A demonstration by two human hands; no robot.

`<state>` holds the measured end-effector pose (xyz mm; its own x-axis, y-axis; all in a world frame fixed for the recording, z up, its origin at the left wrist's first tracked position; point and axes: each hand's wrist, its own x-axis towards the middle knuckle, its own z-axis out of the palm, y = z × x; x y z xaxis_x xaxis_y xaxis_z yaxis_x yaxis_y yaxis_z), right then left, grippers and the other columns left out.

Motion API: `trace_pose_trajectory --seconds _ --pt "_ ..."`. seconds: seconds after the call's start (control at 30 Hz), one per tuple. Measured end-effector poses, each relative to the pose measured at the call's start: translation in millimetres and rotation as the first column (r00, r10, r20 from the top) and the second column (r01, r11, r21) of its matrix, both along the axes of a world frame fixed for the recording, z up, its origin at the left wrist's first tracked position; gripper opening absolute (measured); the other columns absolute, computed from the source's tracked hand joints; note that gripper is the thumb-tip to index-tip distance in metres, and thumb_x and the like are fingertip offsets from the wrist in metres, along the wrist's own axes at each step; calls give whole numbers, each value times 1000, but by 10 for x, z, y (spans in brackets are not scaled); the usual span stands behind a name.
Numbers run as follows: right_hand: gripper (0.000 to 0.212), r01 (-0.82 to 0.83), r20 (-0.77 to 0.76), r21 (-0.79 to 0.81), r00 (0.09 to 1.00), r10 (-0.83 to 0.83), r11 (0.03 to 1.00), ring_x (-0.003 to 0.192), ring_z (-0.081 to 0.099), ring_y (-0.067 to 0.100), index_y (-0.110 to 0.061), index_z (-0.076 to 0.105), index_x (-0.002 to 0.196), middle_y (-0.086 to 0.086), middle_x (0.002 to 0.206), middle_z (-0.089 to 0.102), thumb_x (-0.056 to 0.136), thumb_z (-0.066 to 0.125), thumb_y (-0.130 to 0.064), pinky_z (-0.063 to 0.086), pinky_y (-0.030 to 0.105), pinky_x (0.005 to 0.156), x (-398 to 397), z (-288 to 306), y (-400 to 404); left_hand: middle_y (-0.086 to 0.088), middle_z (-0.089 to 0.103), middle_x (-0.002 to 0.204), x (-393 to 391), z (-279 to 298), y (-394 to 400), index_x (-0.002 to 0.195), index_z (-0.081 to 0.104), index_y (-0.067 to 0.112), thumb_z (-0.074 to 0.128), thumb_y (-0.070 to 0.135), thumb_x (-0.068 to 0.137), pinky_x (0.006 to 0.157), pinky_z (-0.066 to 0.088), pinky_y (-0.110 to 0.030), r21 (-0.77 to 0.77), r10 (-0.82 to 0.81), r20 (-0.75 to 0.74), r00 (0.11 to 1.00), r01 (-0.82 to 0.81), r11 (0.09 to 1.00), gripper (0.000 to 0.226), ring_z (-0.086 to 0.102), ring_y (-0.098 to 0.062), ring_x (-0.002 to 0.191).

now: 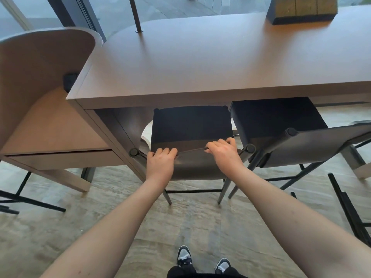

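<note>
Two bare hands grip the top edge of a dark chair's backrest; the left hand holds it near its left end, the right hand nearer its right end, a stretch of bare rim between them. On both hands the fingers curl over the rim onto its far side, knuckles up; the thumbs are hidden. The chair stands straight ahead of the person, its seat tucked partly under the near edge of a long wooden table; its backrest lies on the near side. Just to the right stands a second dark chair, turned at an angle; a curved wooden panel rises at the left; a dark box sits on the table's far right.
</note>
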<state>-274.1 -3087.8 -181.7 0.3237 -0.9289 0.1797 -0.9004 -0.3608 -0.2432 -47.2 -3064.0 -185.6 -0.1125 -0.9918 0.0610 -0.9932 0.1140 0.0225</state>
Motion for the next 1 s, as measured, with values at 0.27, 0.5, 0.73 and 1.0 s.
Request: trace_pose_trajectory --seconds 0.27,0.5,0.73,1.0 --pt "14 30 0 -12 1000 -30 999 92 60 31 -9 65 105 8 96 71 99 56 -19 32 41 94 -81 3 42 -4 65 107 -76 -1 -16 116 57 19 42 25 106 87 36 -43 19 -8 -28 1000 9 1000 20 56 -29 102" --pt "34 36 17 68 999 -37 997 117 56 27 -18 56 129 3 124 65 101 47 -35 36 39 103 -96 79 162 -1 61 126 -7 58 -32 131 51 23 35 44 106 98 37 -43 79 -52 -56 997 57 995 37 54 -25 117" --pt "56 107 344 54 931 -119 993 136 42 17 -26 34 147 -3 147 47 98 42 -50 31 37 111 0 387 556 6 36 160 94 332 147 156 23 33 19 71 97 118 20 -53 -70 -131 -237 963 118 991 70 27 -18 150" --pt "75 113 721 145 669 -183 983 144 16 -1 -48 8 149 -28 154 13 86 35 -76 24 43 116 146 687 918 27 3 164 273 836 525 159 4 40 21 77 93 117 17 -49 -276 -284 -586 759 143 950 78 13 -14 154"
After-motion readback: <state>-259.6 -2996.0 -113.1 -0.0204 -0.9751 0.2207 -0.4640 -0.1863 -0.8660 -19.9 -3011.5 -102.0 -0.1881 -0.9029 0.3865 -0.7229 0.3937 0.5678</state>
